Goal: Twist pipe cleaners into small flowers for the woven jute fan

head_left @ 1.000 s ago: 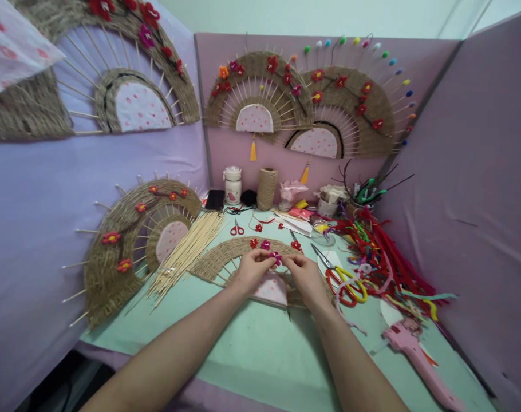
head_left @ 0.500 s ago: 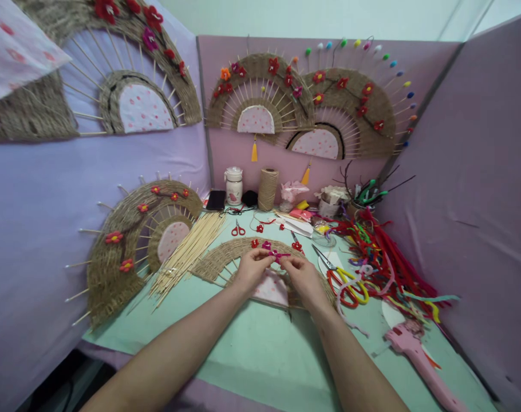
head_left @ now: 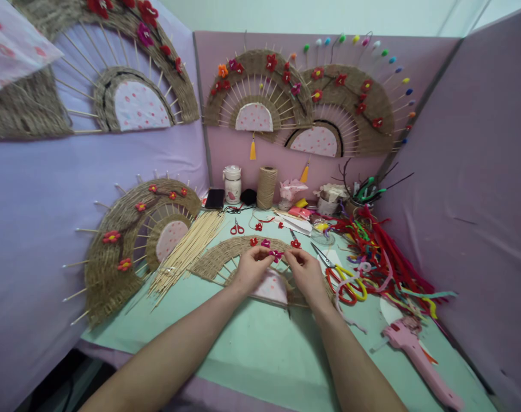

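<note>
A small magenta pipe-cleaner flower (head_left: pixel 276 256) is held up over the twine-wrapped fan (head_left: pixel 226 250) on the table. My left hand (head_left: pixel 255 269) pinches its left side between thumb and fingers. On the other side, the fingertips of my right hand (head_left: pixel 303 273) are pinched together at the flower's right edge; what exactly lies between them is too small to make out. Just behind the hands, a red flower (head_left: pixel 253 242) and a magenta flower (head_left: pixel 265 244) lie by the fan's upper rim. The fan's white, pink-dotted centre (head_left: pixel 271 288) shows between my wrists.
Right of my hands lie yellow-handled scissors (head_left: pixel 350 280), tangled coloured pipe cleaners (head_left: pixel 376 246) and a pink glue gun (head_left: pixel 419 360). Thin sticks (head_left: pixel 187 252) are bundled on the left. Small red scissors (head_left: pixel 237 228) and a twine spool (head_left: pixel 267 187) stand farther back. Finished fans (head_left: pixel 260 66) hang on the walls.
The straight magenta end that stuck out over my right fingertips no longer shows. My right hand has shifted and its fingers have curled slightly; my left hand keeps its pinch.
</note>
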Tool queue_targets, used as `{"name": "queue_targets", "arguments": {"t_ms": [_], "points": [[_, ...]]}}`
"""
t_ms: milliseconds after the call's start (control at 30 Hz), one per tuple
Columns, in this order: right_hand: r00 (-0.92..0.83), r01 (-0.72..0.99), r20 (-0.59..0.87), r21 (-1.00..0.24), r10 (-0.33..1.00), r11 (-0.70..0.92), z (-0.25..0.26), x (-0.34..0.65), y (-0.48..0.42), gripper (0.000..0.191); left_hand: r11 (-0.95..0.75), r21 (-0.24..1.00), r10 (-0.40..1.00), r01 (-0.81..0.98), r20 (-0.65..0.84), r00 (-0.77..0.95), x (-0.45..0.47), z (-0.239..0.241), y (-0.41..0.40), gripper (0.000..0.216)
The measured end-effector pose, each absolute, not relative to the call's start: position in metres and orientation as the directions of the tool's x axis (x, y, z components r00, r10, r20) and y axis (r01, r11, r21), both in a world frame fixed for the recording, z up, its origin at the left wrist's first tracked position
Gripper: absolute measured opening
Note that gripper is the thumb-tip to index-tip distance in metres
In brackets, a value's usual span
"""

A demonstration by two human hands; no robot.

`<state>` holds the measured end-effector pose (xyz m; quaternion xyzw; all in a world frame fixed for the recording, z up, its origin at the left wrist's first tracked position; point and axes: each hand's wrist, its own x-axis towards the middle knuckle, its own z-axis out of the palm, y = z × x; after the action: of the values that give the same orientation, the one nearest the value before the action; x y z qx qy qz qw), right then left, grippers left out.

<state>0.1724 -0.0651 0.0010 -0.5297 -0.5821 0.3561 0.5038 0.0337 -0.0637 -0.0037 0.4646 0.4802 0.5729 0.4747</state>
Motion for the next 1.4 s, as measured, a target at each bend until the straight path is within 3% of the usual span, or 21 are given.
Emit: {"name": "queue_targets", "arguments": {"t_ms": [100,300,567,800,1133,1267,1400], "points": [[0.019,0.255,0.292,-0.926,0.956,0.278,0.003,0.175,-0.065,0.029,-0.159,0.987,0.982,0.025,0.161,-0.097,0.033,-0.005,-0.066,0.01],[-0.038,0.272,0.248,-0.93,0.968,0.249,0.004,0.175,-0.065,0.029,-0.203,0.974,0.976,0.099,0.21,-0.061,0.032,-0.007,-0.067,0.011],[-0.07,0.258,0.183,-0.946,0.981,0.195,0.005,0.174,-0.065,0.029,-0.148,0.988,0.988,0.036,0.149,-0.031,0.031,-0.003,-0.066,0.011],[-0.05,0.328,0.229,-0.916,0.972,0.233,0.003,0.174,-0.065,0.023,-0.144,0.989,0.99,0.02,0.144,0.015,0.031,-0.002,-0.065,0.011],[-0.041,0.21,0.153,-0.965,0.987,0.158,0.004,0.172,-0.067,0.028,-0.096,0.993,0.995,-0.063,0.098,0.025,0.028,-0.007,-0.06,0.013],[0.018,0.309,0.383,-0.88,0.924,0.359,0.004,0.171,-0.069,0.024,-0.066,0.992,0.998,-0.108,0.065,-0.019,0.026,-0.009,-0.057,0.017],[-0.065,0.433,0.555,-0.733,0.829,0.525,0.002,0.169,-0.071,0.013,-0.062,0.989,0.997,-0.137,0.056,-0.052,0.026,-0.006,-0.057,0.018]]}}
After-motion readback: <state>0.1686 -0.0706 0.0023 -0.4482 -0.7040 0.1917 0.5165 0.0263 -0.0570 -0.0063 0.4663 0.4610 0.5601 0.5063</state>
